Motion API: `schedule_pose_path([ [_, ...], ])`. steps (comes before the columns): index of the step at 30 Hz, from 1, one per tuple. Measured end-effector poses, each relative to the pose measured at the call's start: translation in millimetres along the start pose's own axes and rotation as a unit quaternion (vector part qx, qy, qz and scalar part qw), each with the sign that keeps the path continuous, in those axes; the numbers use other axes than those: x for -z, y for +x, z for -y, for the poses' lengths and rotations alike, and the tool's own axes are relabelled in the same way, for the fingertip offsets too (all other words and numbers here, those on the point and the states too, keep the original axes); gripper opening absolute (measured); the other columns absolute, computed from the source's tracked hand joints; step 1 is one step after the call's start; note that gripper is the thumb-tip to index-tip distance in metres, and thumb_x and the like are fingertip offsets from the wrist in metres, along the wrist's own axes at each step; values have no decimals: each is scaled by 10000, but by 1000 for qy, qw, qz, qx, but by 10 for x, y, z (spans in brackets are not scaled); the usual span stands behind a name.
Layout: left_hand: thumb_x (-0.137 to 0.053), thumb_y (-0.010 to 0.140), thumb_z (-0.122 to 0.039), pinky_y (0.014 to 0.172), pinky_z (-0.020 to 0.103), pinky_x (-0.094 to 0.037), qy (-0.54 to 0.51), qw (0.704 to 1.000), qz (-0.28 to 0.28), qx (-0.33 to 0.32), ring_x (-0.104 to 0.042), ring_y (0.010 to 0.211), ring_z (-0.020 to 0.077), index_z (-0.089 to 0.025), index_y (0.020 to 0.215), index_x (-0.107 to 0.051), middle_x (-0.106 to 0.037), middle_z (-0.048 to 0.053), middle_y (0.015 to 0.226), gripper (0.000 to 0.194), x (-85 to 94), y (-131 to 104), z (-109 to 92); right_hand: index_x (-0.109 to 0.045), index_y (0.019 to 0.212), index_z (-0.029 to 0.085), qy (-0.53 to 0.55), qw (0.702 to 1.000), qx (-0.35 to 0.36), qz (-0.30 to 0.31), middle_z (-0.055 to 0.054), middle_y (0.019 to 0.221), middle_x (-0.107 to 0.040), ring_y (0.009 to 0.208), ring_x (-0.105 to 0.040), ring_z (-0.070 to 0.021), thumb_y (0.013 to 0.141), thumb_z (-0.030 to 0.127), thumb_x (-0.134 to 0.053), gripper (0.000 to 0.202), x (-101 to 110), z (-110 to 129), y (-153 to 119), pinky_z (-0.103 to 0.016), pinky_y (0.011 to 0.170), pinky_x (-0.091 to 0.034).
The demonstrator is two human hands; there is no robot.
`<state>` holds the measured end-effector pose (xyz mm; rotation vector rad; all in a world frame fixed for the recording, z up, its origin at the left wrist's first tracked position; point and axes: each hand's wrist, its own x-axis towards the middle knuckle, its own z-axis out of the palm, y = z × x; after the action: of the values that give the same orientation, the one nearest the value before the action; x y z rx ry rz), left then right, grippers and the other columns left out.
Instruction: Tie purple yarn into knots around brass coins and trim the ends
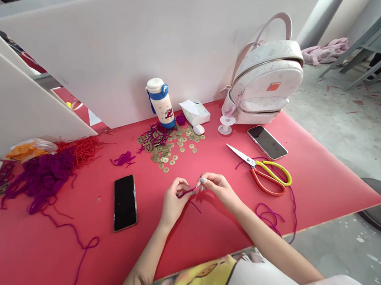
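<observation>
My left hand (176,201) is closed on a short purple cord (188,192) above the red table, near its front edge. Beside it, my right hand (215,187) pinches the same cord with thumb and forefinger. A loose cord end hangs below the fingers to the right. Just beyond both hands lies a spread of brass-coloured coins (165,151) with holes, some mixed with purple cord. A black phone (125,203) rests to the left of my left hand. Scissors (259,168) with yellow and orange-red handles lie to the right of my right hand.
Behind the coins stand a white and blue bottle (162,105), a tissue pack (195,112) and a white spool (226,125). A white backpack (264,84) and second phone (267,142) are at right. Purple yarn (46,175) heaps at left. A white partition (152,48) rises behind.
</observation>
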<state>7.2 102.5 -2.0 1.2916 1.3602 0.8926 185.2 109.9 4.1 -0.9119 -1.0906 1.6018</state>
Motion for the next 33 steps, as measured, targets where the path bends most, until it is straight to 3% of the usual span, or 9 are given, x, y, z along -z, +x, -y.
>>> schedule_pose_path([
  [6, -678, 773, -173, 558, 211, -365, 115, 993, 29, -27, -502, 554, 107, -206, 812, -624, -658, -32, 695, 75, -16, -18, 38, -696, 732, 200, 21, 1000, 5, -21, -11, 692, -621, 664, -523, -148, 859, 530, -694, 354, 22, -10, 3, -287, 687, -407],
  [12, -674, 808, -196, 624, 224, -440, 152, 986, 46, -43, -634, 674, 153, -216, 841, -690, -711, -7, 751, 41, -11, -16, 80, -684, 730, 204, 32, 999, 22, -38, -9, 680, -604, 650, -484, -151, 872, 532, -680, 358, 53, -15, -7, -297, 687, -396],
  [17, -635, 841, -148, 711, 255, -497, 191, 974, 82, -92, -690, 745, 178, -229, 830, -741, -772, 19, 838, 134, -18, -20, 43, -669, 708, 202, 32, 998, 26, -37, -13, 677, -601, 652, -478, -155, 861, 551, -683, 381, 35, -22, -13, -301, 683, -400],
  [21, -642, 846, -147, 768, 287, -540, 152, 972, 124, -131, -724, 804, 201, -263, 868, -779, -792, 29, 886, 181, -37, -50, 22, -662, 721, 203, 21, 998, 29, -61, -13, 686, -600, 652, -471, -153, 864, 553, -671, 378, 31, -20, 5, -297, 683, -407],
  [25, -679, 841, -220, 802, 308, -573, 42, 985, 147, -83, -744, 850, 225, -229, 961, -784, -797, 66, 951, 160, -40, -73, -1, -647, 752, 206, -25, 992, 19, -126, -24, 737, -624, 674, -501, -158, 841, 582, -657, 387, 72, -18, 48, -290, 672, -431],
  [27, -661, 874, -317, 775, 310, -583, -6, 988, 143, -50, -748, 822, 229, -192, 981, -777, -795, 85, 931, 202, -31, -71, -26, -649, 769, 201, -37, 989, 12, -141, -25, 732, -619, 669, -509, -159, 841, 580, -647, 386, 100, -23, 64, -289, 657, -445],
  [30, -582, 931, -423, 763, 305, -574, -21, 993, 99, -53, -741, 763, 221, -174, 880, -783, -783, 75, 797, 324, -10, -51, -66, -666, 805, 195, -43, 989, 8, -143, -31, 752, -624, 686, -531, -163, 858, 559, -633, 369, 123, -35, 67, -295, 668, -472],
  [33, -561, 941, -452, 723, 298, -564, -13, 997, 43, -57, -721, 685, 209, -177, 832, -788, -755, 56, 697, 373, 7, -31, -83, -700, 959, 223, -88, 983, 48, -157, -80, 1070, -648, 923, -598, -209, 888, 522, -618, 318, 117, -44, 49, -325, 770, -518],
])
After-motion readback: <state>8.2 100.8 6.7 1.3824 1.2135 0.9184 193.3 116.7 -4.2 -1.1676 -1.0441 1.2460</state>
